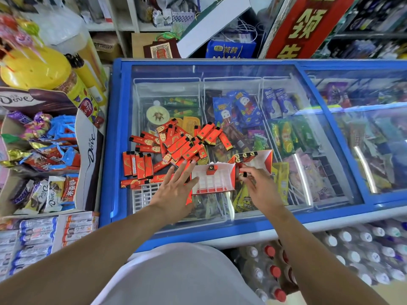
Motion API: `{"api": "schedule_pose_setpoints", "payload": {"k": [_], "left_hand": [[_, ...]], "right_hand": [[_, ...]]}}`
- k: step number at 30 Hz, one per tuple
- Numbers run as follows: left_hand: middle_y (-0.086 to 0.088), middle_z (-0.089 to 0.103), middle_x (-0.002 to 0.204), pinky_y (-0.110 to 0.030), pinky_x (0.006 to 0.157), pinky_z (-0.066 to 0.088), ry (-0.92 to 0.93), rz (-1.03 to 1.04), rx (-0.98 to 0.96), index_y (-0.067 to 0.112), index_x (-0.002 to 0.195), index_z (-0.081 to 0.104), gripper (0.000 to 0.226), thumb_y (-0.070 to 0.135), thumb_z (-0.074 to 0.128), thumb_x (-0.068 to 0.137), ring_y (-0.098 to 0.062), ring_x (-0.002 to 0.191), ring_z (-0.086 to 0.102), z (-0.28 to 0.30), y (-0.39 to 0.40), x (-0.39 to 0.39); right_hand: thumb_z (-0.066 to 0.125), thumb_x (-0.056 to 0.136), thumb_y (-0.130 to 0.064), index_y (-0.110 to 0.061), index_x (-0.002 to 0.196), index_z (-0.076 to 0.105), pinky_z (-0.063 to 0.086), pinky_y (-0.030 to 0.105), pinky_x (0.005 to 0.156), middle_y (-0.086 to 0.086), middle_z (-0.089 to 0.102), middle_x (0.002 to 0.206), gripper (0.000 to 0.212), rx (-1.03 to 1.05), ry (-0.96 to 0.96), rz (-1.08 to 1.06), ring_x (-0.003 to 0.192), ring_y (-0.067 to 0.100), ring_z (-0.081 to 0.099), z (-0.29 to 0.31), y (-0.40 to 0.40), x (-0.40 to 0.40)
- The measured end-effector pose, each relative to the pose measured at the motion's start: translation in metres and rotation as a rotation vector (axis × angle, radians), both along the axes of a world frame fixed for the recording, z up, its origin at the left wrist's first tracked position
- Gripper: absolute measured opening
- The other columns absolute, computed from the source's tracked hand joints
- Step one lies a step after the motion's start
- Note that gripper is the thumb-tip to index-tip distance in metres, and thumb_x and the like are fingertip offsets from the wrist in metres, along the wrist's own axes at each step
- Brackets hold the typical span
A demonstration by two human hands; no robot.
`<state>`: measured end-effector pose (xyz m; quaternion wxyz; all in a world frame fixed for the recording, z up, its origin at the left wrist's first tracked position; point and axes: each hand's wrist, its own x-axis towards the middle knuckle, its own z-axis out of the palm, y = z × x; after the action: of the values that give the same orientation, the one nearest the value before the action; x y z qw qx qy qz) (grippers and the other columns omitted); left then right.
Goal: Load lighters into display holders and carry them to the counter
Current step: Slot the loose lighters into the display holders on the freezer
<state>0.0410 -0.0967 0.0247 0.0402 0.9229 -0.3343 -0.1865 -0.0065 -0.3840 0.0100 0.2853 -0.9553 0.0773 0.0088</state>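
Loading lighters on a freezer [220, 225] lid.
Blue chest freezer filling the frame; loose red lighters [176, 144] heaped at 10 o'clock from the near display holder [212, 179], which carries one upright lighter; second holder [255, 160] at its 2 o'clock. Left hand [176, 190] flat, fingers spread, touching the near holder's left edge. Right hand [257, 183] pinching a lighter [242, 172] between the holders.

Just left of the right hand's [259, 183] pinch, the display holder [212, 180] looks like matt white-and-red cardboard. Beyond it, glossy red lighters [176, 144] lie on the smooth, reflective glass freezer lid [220, 71].
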Motion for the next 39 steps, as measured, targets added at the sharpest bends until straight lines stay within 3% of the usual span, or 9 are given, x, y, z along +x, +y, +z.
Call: {"api": "schedule_pose_setpoints", "payload": {"k": [3, 6, 9, 19, 27, 30, 33, 36, 39], "left_hand": [[-0.002, -0.034, 0.161, -0.050, 0.125, -0.006, 0.011, -0.021, 0.015, 0.025, 0.157, 0.026, 0.071, 0.048, 0.052, 0.095, -0.026, 0.149, -0.030, -0.001, 0.004, 0.003], [-0.002, -0.035, 0.161, -0.050, 0.125, -0.005, 0.018, -0.043, 0.027, 0.026, 0.158, 0.025, 0.073, 0.051, 0.054, 0.095, -0.026, 0.150, -0.027, 0.001, 0.005, 0.005], [0.000, -0.038, 0.159, -0.051, 0.125, -0.002, 0.034, -0.050, 0.035, 0.026, 0.159, 0.021, 0.078, 0.053, 0.055, 0.094, -0.027, 0.152, -0.021, 0.000, 0.007, 0.004], [-0.001, -0.049, 0.152, -0.053, 0.125, 0.004, 0.041, -0.072, 0.090, 0.032, 0.158, 0.023, 0.076, 0.048, 0.061, 0.094, -0.029, 0.153, -0.018, 0.003, 0.008, -0.002], [-0.004, -0.052, 0.150, -0.052, 0.125, 0.003, 0.018, -0.079, 0.090, 0.035, 0.159, 0.020, 0.079, 0.042, 0.064, 0.093, -0.030, 0.153, -0.017, -0.001, 0.008, -0.005], [-0.004, -0.050, 0.151, -0.049, 0.125, -0.001, 0.021, -0.079, 0.075, 0.033, 0.160, 0.013, 0.083, 0.042, 0.062, 0.094, -0.029, 0.153, -0.017, -0.001, 0.008, -0.005], [-0.003, -0.050, 0.151, -0.049, 0.125, -0.001, 0.023, -0.079, 0.065, 0.033, 0.160, 0.007, 0.087, 0.041, 0.063, 0.094, -0.028, 0.153, -0.016, 0.000, 0.009, -0.005], [-0.002, -0.051, 0.151, -0.050, 0.125, 0.002, 0.011, -0.078, 0.054, 0.033, 0.160, 0.009, 0.087, 0.040, 0.064, 0.093, -0.029, 0.153, -0.018, -0.002, 0.010, -0.004], [-0.003, -0.048, 0.153, -0.051, 0.125, 0.002, -0.008, -0.066, 0.019, 0.032, 0.160, 0.014, 0.082, 0.042, 0.062, 0.094, -0.029, 0.152, -0.022, -0.004, 0.011, -0.008]], "right_hand": [[0.062, 0.098, -0.028, -0.019, 0.121, 0.067, 0.054, 0.032, 0.083, 0.000, 0.069, 0.109, 0.025, 0.058, -0.163, -0.154, 0.094, 0.014, 0.064, 0.010, -0.003, 0.003], [0.064, 0.096, -0.027, -0.021, 0.123, 0.063, 0.055, 0.033, 0.085, -0.004, 0.070, 0.113, 0.028, 0.100, -0.116, -0.222, 0.095, 0.012, 0.066, 0.014, -0.009, 0.010], [0.066, 0.096, -0.024, -0.020, 0.127, 0.062, 0.055, 0.034, 0.088, -0.005, 0.070, 0.114, 0.031, 0.098, -0.100, -0.211, 0.101, 0.011, 0.065, 0.015, -0.012, 0.013], [0.070, 0.092, -0.018, -0.024, 0.113, 0.071, 0.057, 0.034, 0.085, -0.007, 0.072, 0.111, 0.021, 0.030, -0.064, -0.063, 0.092, 0.008, 0.068, 0.024, -0.013, 0.021], [0.065, 0.096, -0.028, -0.026, 0.119, 0.072, 0.058, 0.037, 0.076, -0.001, 0.075, 0.108, 0.025, -0.192, -0.115, 0.021, 0.092, 0.017, 0.069, 0.028, -0.019, 0.031], [0.065, 0.096, -0.027, -0.026, 0.124, 0.069, 0.055, 0.030, 0.070, -0.003, 0.071, 0.111, 0.028, -0.240, -0.147, -0.039, 0.094, 0.016, 0.067, 0.027, -0.014, 0.027], [0.065, 0.096, -0.025, -0.024, 0.118, 0.071, 0.056, 0.033, 0.069, -0.003, 0.067, 0.113, 0.022, -0.194, -0.231, -0.114, 0.090, 0.017, 0.067, 0.029, 0.001, 0.019], [0.069, 0.093, -0.027, -0.023, 0.107, 0.073, 0.055, 0.026, 0.064, -0.005, 0.067, 0.098, 0.015, -0.149, -0.269, 0.051, 0.080, 0.010, 0.063, 0.032, 0.035, 0.019], [0.072, 0.091, -0.026, -0.023, 0.106, 0.074, 0.048, 0.021, 0.072, -0.007, 0.066, 0.096, 0.016, -0.211, -0.270, 0.201, 0.086, 0.008, 0.060, 0.028, 0.069, 0.026]]}}
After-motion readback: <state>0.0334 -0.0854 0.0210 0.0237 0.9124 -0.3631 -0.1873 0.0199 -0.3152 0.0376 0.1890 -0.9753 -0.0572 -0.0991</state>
